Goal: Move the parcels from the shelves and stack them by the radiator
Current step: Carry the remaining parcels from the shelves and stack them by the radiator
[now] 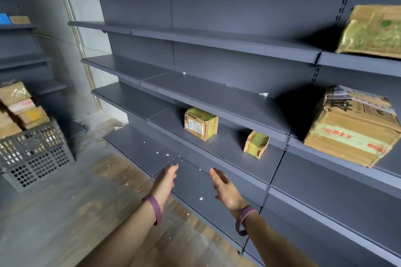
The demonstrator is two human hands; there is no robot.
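Dark grey metal shelves [217, 102] fill the wall ahead. A small cardboard parcel [201, 123] with a white label stands on a low shelf, and a smaller tilted parcel [256, 144] lies to its right. A large taped carton [353, 128] sits on the right bay, with another big carton [372, 31] one shelf above it. My left hand [166, 180] and my right hand [224, 188] reach forward with fingers straight, both empty, below and in front of the small labelled parcel. Each wrist wears a purple band.
A grey plastic crate [36, 158] stands on the floor at the left, with several cardboard parcels [19, 108] piled in and above it. More shelving [19, 28] lines the far left wall. The floor [65, 212] is dusty wood and concrete.
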